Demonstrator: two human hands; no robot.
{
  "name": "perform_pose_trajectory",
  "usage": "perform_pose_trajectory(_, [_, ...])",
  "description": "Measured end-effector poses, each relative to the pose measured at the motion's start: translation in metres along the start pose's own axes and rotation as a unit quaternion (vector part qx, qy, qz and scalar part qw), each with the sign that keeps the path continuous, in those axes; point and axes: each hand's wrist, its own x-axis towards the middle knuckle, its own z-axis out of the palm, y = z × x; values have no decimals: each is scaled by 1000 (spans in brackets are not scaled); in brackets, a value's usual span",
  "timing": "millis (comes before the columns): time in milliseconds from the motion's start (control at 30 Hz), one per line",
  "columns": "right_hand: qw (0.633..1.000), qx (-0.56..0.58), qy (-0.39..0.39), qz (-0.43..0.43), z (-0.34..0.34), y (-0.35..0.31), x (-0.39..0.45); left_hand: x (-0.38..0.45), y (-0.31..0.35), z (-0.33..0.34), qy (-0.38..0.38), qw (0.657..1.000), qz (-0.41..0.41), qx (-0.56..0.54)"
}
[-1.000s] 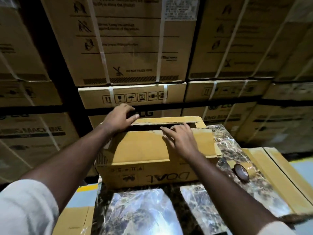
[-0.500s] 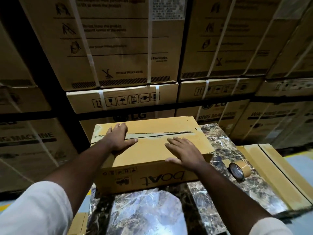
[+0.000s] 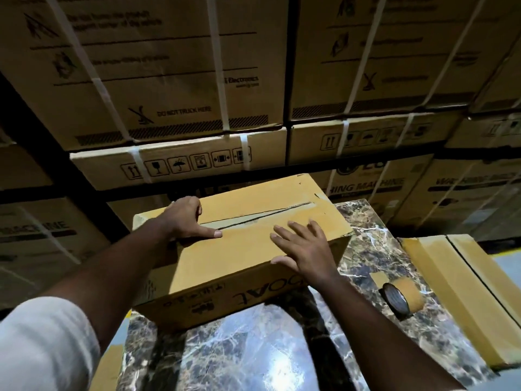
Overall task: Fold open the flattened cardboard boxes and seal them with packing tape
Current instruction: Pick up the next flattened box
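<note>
A yellow-brown cardboard box [image 3: 225,261] sits skewed on the marble table [image 3: 253,359], its two top flaps folded down and meeting along a dark seam. My left hand [image 3: 186,218] lies on the box's far left top, fingers curled over the far flap and thumb stretched along the seam. Flat on the near flap towards the right end rests my right hand [image 3: 303,248], fingers spread and thumb at the front edge. A roll of brown packing tape [image 3: 401,296] stands on the table to the right of the box, untouched.
A second closed cardboard box [image 3: 462,292] lies along the table's right side. Tall stacks of strapped appliance cartons [image 3: 174,80] fill the background behind the table. Part of another carton [image 3: 108,368] shows below the table's left edge.
The top flaps have gone from partly open to fully down. The box has turned, its right end swinging away. My left hand shifted to the far left, my right slid towards the front edge.
</note>
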Motion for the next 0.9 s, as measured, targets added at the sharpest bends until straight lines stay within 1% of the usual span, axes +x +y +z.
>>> perform_pose_trajectory(33, [998,23,24,59,3,0,-1,-2,1,0,2,1000,-18,-3])
perform_pose_trajectory(100, [973,123,51,191,8,-9,-9,-6,5,3,-3,998,-56,23])
perform_pose_trajectory(167, [937,240,48,250,15,-24,-21,-11,11,5,-27,993,-83,85])
perform_pose_trajectory(200, [910,299,44,283,17,-33,-26,-12,16,5,-46,989,-89,108])
perform_pose_trajectory(233, [869,361,39,337,18,-45,-30,-14,21,5,-65,986,-96,120])
perform_pose_trajectory(300, [742,473,4,474,17,-73,-30,-19,30,10,-75,983,-105,128])
perform_pose_trajectory(333, [689,504,-29,520,17,-86,-28,-20,31,15,-67,985,-105,117])
perform_pose_trajectory(367, [667,514,-50,537,16,-99,-27,-20,29,21,-58,989,-108,87])
perform_pose_trajectory(433, [667,517,-70,532,12,-115,-27,-24,24,32,-47,994,-99,-10])
perform_pose_trajectory(500, [662,526,-65,530,3,-116,-28,-34,23,38,-36,992,-97,-69])
perform_pose_trajectory(600, [641,561,-35,522,-19,-116,-36,-70,41,34,9,991,-106,-81])
perform_pose_trajectory(667, [644,566,4,515,-38,-121,-44,-93,52,32,28,991,-101,-79])
perform_pose_trajectory(767, [655,558,43,508,-68,-127,-59,-120,67,28,57,991,-73,-99])
perform_pose_trajectory(833, [655,559,66,505,-91,-130,-68,-135,82,26,53,988,-66,-129])
perform_pose_trajectory(900, [652,557,92,506,-110,-127,-82,-153,101,24,18,984,-72,-161])
